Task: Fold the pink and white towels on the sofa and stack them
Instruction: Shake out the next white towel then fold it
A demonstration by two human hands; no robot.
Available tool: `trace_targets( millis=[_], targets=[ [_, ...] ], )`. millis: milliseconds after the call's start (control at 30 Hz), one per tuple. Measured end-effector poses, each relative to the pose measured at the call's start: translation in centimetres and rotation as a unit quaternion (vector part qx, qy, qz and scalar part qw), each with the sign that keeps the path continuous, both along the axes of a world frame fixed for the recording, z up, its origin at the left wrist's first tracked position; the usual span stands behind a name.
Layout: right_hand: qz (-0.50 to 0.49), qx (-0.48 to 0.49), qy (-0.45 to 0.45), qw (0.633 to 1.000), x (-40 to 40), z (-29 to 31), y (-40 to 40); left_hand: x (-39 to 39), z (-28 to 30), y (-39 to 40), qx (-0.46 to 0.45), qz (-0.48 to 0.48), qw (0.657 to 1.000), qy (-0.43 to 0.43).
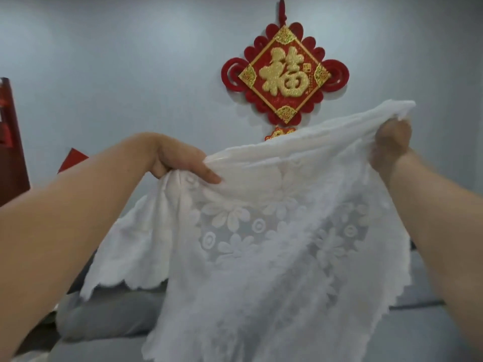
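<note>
I hold a white towel (261,244) with a raised flower pattern and scalloped edges up in the air in front of me. My left hand (180,160) grips its upper edge at the left, fingers curled round the bunched cloth. At the upper right, my right hand (392,142) grips the other end of that edge, partly wrapped in the fabric. The towel hangs down between my arms and hides most of the grey sofa (104,322) below. No pink towel is in view.
A grey wall fills the background, with a red and gold knot ornament (285,74) hanging on it. A dark red wooden piece (11,142) stands at the left edge. A red shape (73,160) shows behind my left forearm.
</note>
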State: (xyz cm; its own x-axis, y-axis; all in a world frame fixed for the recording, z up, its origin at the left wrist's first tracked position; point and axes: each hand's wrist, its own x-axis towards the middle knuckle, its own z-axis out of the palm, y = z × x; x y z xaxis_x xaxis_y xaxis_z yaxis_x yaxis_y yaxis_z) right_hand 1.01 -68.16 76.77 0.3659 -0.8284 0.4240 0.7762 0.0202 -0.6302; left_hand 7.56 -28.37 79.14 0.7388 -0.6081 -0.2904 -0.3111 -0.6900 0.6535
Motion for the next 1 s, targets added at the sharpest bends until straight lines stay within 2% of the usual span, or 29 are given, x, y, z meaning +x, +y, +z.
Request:
trace_targets(
  millis=[67,200,267,367,433,467,500,533,567,600,633,667,700,733,767,833,900,933,967,1000],
  targets=[
    [0.021,-0.005,0.022,1.0,1.1,-1.4,-0.3,0.4,-1.8,-0.2,-0.033,0.012,0.999,0.028],
    [0.084,-0.031,0.158,0.983,5.1,-7.7,0.1,3.6,-10.5,2.2,-0.009,0.05,0.997,0.065],
    [0.105,-0.025,0.228,0.968,7.0,-12.4,0.3,4.5,-18.2,5.0,0.034,0.059,0.993,0.096],
    [0.11,0.002,0.328,0.938,9.0,-21.1,1.0,2.6,-33.1,10.8,0.142,0.122,0.972,0.143],
    [0.114,-0.057,0.443,0.888,10.4,-27.8,1.8,-0.1,-43.5,15.2,0.159,0.158,0.963,0.146],
    [0.117,-0.148,0.524,0.83,10.7,-31.0,2.8,-2.4,-47.6,16.8,0.15,0.181,0.96,0.151],
    [0.129,-0.277,0.61,0.731,10.4,-33.9,4.6,-4.8,-50.7,18.1,0.144,0.201,0.951,0.186],
    [0.161,-0.431,0.682,0.569,10.1,-36.4,6.6,-7.6,-53.0,19.2,0.162,0.198,0.934,0.248],
    [0.201,-0.547,0.72,0.377,9.7,-38.7,9.0,-9.9,-54.6,20.3,0.191,0.187,0.908,0.323],
    [0.231,-0.617,0.728,0.19,9.4,-40.1,11.8,-11.7,-55.7,21.8,0.209,0.173,0.878,0.395],
    [0.252,-0.659,0.707,0.038,9.2,-41.4,14.3,-12.8,-56.8,23.8,0.223,0.174,0.847,0.449],
    [0.246,-0.696,0.67,-0.079,10.1,-42.9,16.1,-13.5,-57.5,26.0,0.22,0.192,0.826,0.482],
    [0.237,-0.705,0.651,-0.15,11.3,-44.1,18.2,-13.9,-58.0,28.2,0.195,0.215,0.812,0.506],
    [0.225,-0.698,0.66,-0.163,12.6,-44.6,20.7,-14.0,-58.3,30.4,0.157,0.246,0.802,0.521],
    [0.205,-0.697,0.672,-0.145,14.6,-45.3,23.2,-14.1,-58.8,32.7,0.117,0.279,0.793,0.53],
    [0.154,-0.716,0.679,-0.05,17.9,-45.8,29.6,-13.8,-59.8,36.9,0.044,0.342,0.782,0.519],
    [0.101,-0.738,0.66,0.097,20.9,-46.9,37.3,-13.6,-62.2,41.6,-0.02,0.412,0.783,0.466],
    [0.065,-0.753,0.638,0.147,22.1,-47.6,41.6,-13.6,-63.9,44.2,-0.038,0.449,0.781,0.432],
    [0.037,-0.77,0.61,0.184,23.2,-48.2,46.0,-13.8,-65.9,47.0,-0.059,0.472,0.774,0.418],
    [0.029,-0.782,0.592,0.192,24.2,-48.8,50.9,-14.1,-67.5,49.9,-0.084,0.485,0.764,0.417]
  ],
)
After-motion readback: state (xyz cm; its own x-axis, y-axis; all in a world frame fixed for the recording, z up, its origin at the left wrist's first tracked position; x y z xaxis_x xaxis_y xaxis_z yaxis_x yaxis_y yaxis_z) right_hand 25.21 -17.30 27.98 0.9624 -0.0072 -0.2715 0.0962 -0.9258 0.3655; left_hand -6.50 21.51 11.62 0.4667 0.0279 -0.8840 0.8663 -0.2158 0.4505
